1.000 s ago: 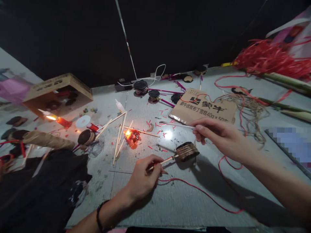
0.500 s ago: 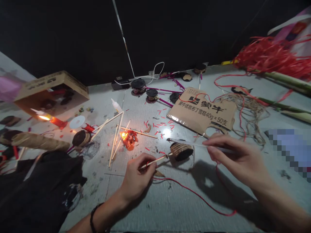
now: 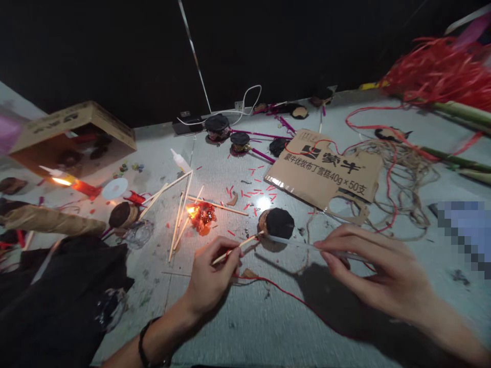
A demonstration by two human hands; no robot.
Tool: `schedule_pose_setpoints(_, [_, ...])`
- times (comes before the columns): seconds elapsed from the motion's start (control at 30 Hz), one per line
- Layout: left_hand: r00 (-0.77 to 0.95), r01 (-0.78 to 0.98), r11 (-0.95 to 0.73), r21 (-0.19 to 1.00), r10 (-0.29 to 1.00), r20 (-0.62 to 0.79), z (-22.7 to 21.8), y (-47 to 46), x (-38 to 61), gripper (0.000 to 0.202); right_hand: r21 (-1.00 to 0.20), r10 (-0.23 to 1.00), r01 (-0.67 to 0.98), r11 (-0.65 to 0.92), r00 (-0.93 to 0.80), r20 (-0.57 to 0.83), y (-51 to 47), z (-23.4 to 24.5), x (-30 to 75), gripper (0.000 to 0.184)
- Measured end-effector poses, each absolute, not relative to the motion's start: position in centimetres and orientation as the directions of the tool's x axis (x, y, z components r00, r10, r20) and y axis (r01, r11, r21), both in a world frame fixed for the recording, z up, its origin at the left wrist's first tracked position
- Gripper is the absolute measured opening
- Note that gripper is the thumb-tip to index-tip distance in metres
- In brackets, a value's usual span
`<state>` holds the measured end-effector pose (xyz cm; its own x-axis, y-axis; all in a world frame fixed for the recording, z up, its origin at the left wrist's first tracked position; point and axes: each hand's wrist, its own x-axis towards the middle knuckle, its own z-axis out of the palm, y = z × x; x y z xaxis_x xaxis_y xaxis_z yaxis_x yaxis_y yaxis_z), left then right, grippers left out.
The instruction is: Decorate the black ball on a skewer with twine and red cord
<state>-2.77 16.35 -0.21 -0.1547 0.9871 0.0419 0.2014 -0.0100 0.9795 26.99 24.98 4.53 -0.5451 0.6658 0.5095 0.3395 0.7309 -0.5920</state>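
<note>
My left hand is shut on a thin wooden stick. A round disc wrapped in brown twine sits on the stick's far end, its black face turned up. My right hand pinches a long thin white rod between thumb and fingers. The rod's far end reaches the disc's edge, and they appear to touch. The disc's underside is hidden. A red cord runs on the table under my hands.
A small fire burns among loose wooden sticks left of the disc, with red bits scattered around it. A printed cardboard sheet lies beyond my right hand. A candle flame burns at left. Black cloth lies at lower left.
The disc has turned, now showing its black face instead of its twine side. My right hand has moved down and left, bringing the white rod against the disc.
</note>
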Motion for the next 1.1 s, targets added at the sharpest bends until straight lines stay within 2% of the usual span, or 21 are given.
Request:
schedule_pose_setpoints(0.17, [-0.128,0.316,-0.158,0.936,0.970,0.207,-0.18,15.95,-2.59,0.014,-0.595,0.665,0.338,0.730,-0.552,0.503,24.93,4.66,26.75,0.025])
schedule_pose_setpoints(0.3, [-0.026,0.474,-0.309,0.825,0.931,0.364,0.12,15.84,-2.55,0.016,-0.606,0.665,0.319,0.728,-0.541,0.514,24.78,4.71,26.78,0.028])
schedule_pose_setpoints(0.43, [0.070,0.527,-0.429,0.734,0.882,0.465,0.10,15.79,-2.62,0.018,-0.607,0.650,0.301,0.735,-0.568,0.505,24.69,4.74,26.97,0.030])
schedule_pose_setpoints(0.6, [0.113,0.553,-0.461,0.694,0.867,0.485,0.07,15.60,-2.56,0.023,-0.607,0.647,0.308,0.732,-0.592,0.479,24.75,4.63,27.30,0.030])
schedule_pose_setpoints(1.1, [0.147,0.561,-0.475,0.678,0.863,0.483,0.18,15.79,-2.67,0.022,-0.594,0.652,0.344,0.727,-0.616,0.442,24.59,4.30,27.65,0.026])
